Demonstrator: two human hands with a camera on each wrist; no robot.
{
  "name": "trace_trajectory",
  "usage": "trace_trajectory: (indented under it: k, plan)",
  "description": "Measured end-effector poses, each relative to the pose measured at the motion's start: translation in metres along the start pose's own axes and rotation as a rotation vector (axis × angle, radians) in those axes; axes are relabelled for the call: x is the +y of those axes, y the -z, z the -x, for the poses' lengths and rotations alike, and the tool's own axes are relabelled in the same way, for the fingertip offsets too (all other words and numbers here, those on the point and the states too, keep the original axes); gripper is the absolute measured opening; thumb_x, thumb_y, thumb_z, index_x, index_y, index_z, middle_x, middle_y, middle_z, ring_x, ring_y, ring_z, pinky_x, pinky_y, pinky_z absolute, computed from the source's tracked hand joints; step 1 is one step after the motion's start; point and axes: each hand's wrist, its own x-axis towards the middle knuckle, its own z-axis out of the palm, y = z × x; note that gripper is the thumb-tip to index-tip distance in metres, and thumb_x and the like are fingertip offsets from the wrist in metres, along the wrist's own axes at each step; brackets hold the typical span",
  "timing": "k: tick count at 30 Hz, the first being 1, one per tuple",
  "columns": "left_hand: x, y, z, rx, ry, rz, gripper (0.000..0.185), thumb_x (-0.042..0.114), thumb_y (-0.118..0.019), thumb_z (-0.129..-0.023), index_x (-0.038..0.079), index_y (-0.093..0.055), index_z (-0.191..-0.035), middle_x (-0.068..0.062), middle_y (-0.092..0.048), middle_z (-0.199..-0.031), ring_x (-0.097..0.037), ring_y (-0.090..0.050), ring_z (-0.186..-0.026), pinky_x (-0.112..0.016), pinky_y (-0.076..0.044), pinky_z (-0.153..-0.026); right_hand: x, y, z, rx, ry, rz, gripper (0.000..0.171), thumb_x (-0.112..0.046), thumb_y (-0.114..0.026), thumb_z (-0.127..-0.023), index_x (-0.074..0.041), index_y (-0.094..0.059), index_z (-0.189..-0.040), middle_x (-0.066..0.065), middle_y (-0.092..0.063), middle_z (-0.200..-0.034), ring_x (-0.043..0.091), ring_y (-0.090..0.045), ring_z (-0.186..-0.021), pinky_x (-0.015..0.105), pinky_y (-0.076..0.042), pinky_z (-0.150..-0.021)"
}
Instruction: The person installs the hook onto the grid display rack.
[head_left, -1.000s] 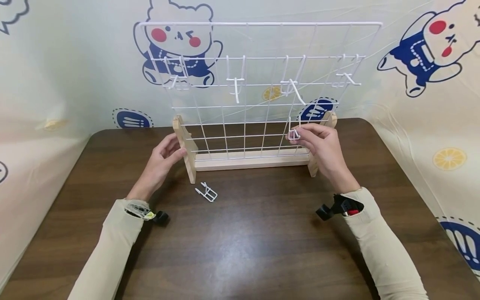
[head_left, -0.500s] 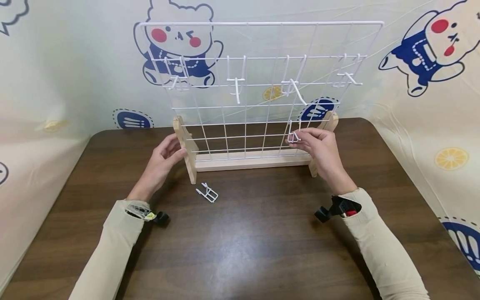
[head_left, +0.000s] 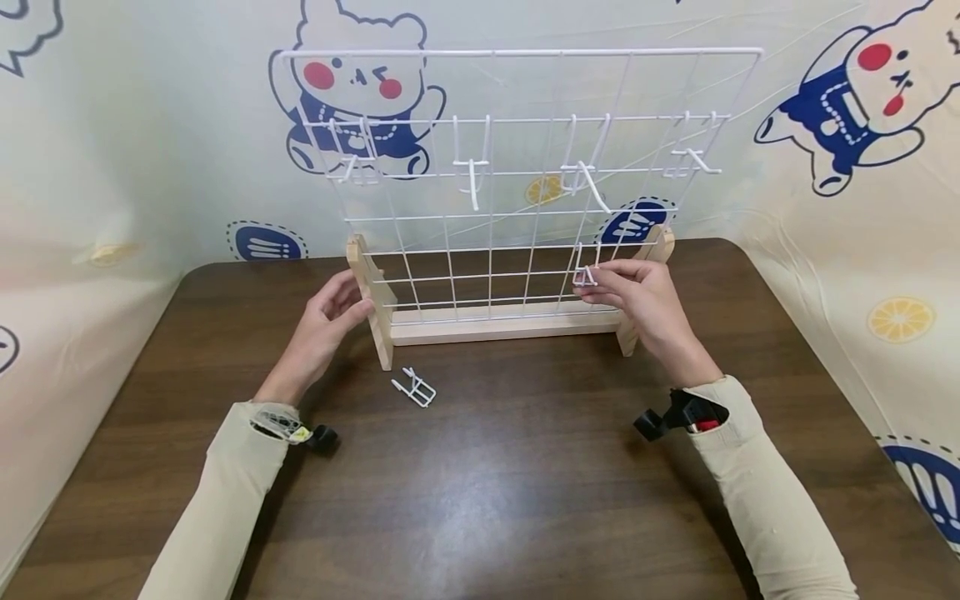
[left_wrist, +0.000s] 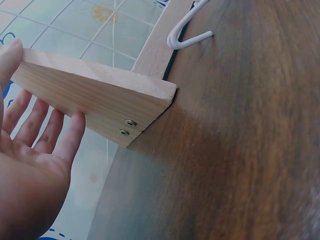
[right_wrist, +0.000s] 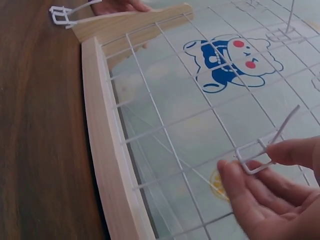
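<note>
A white wire grid rack [head_left: 491, 215] stands upright on a wooden base. My left hand [head_left: 322, 325] grips the rack's left wooden side panel [left_wrist: 95, 85], thumb on the front edge and fingers at the rear edge. At the grid's lower right, my right hand [head_left: 648, 304] pinches a white wire hook [head_left: 584, 277] between thumb and fingers. The hook's upper ends are level with a horizontal wire, and its prong [right_wrist: 285, 125] points outward. Whether those ends are over the wire is too small to tell. Another loose hook [head_left: 420, 388] lies on the table before the left panel.
Several white hooks [head_left: 472, 183] hang in a row along an upper wire of the grid. A wooden crossbar [head_left: 502, 327] joins the side panels at the bottom. Behind the brown table [head_left: 480, 467] hangs a patterned cloth [head_left: 187, 167] with cartoon bears.
My right hand has lowered its hook slightly, bringing the upper ends from above the horizontal wire down to its level. The left hand keeps its grip on the side panel.
</note>
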Motion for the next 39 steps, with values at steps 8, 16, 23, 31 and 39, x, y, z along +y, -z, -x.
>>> trace_trajectory:
  k: [8,16,23,31,39]
  plan:
    - [-0.001,-0.001,0.001,-0.013,-0.035,0.041,0.046,0.005,-0.062,-0.098,0.007,-0.049,-0.142,-0.008,-0.059,-0.134,-0.019,-0.052,-0.124,-0.022,-0.045,-0.100,-0.001,0.002,-0.001,-0.039,-0.094,0.247,0.029,-0.004,-0.063,-0.095,0.020,-0.061,-0.113,0.019,-0.075,-0.094,0.026,-0.074,-0.083,0.037,-0.059,-0.080]
    - [-0.001,0.000,0.001,-0.011,-0.028,0.032,0.046,0.006,-0.062,-0.098,0.009,-0.050,-0.142,-0.010,-0.058,-0.134,-0.019,-0.052,-0.124,-0.021,-0.045,-0.100,0.007,-0.005,-0.001,-0.193,-0.171,0.351,0.027,-0.004,-0.059,-0.098,0.020,-0.064,-0.109,0.027,-0.071,-0.097,0.028,-0.073,-0.084,0.040,-0.059,-0.080]
    - [0.000,-0.001,0.000,-0.003,-0.017,0.016,0.047,0.007,-0.063,-0.097,0.009,-0.049,-0.143,-0.009,-0.058,-0.135,-0.019,-0.052,-0.124,-0.021,-0.045,-0.100,0.017,-0.015,0.001,-0.347,-0.166,0.455,0.023,-0.005,-0.059,-0.098,0.015,-0.067,-0.106,0.029,-0.071,-0.096,0.035,-0.072,-0.085,0.047,-0.059,-0.079]
    - [-0.001,0.000,0.000,-0.009,-0.015,0.020,0.048,0.008,-0.063,-0.098,0.009,-0.049,-0.143,-0.011,-0.057,-0.137,-0.022,-0.051,-0.126,-0.021,-0.045,-0.100,0.024,-0.030,0.006,-0.453,-0.188,0.455,0.024,-0.008,-0.064,-0.096,0.012,-0.066,-0.107,0.030,-0.070,-0.096,0.041,-0.070,-0.087,0.052,-0.058,-0.079]
    - [0.000,0.000,0.001,-0.007,-0.010,0.005,0.049,0.009,-0.063,-0.098,0.010,-0.048,-0.144,-0.018,-0.053,-0.140,-0.025,-0.049,-0.127,-0.020,-0.045,-0.100,0.028,-0.043,0.012,-0.515,-0.164,0.460,0.023,-0.007,-0.064,-0.096,0.013,-0.065,-0.108,0.028,-0.070,-0.095,0.037,-0.071,-0.084,0.051,-0.058,-0.078]
